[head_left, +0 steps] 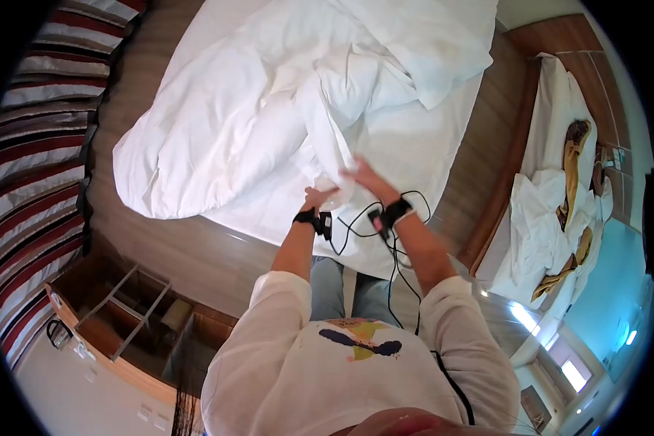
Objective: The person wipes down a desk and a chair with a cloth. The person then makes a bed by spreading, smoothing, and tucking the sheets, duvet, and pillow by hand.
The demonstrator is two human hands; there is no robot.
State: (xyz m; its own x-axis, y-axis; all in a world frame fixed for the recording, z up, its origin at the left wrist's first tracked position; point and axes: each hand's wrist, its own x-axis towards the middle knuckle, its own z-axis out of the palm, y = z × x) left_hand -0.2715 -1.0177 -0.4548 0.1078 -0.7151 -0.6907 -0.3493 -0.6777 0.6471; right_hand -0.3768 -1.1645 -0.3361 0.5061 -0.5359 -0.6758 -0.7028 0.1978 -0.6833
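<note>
A rumpled white duvet (218, 138) lies across the white-sheeted bed (421, 156) in front of me. At the near side of the bed, my left hand (321, 197) is beside a loose fold of the duvet, its thumb and fingers apart. Just to its right, my right hand (368, 180) reaches to the lower end of that fold. Motion blurs its fingers, so I cannot tell whether they grip the cloth. Black straps with small devices circle both wrists, and dark cables (394, 265) hang from them.
Striped curtains (40, 174) hang along the left. A wooden cabinet with an open frame (134, 312) stands at lower left. To the right, a long wooden-edged surface holds crumpled white linen (541, 218) and brown-gold cloths (572, 163). Wood-look floor (142, 94) surrounds the bed.
</note>
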